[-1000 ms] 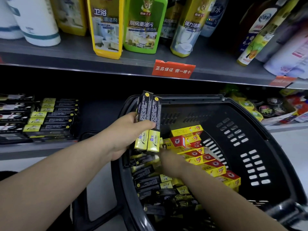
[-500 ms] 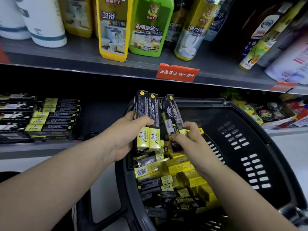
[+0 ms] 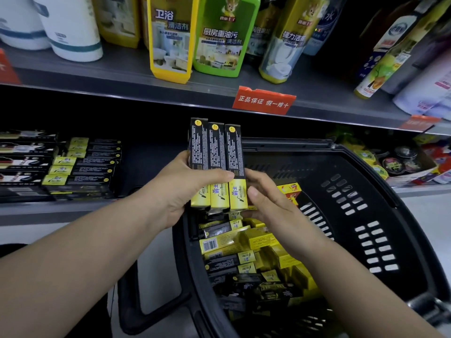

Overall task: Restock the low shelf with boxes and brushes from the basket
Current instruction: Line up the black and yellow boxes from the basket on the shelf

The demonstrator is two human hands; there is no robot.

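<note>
Dim and uneven

Brightest along the upper shelf (image 3: 122, 67), lit from above; near black beneath it, over the low shelf (image 3: 146, 172). Sharp at centre, soft and smeared toward corners. Bowed at the edges by the wide lens.

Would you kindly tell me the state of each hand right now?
Left hand: closed on three upright black-and-yellow boxes, thumb across their fronts.
Right hand: closed on the same boxes, pinching the rightmost one's edge.
</note>
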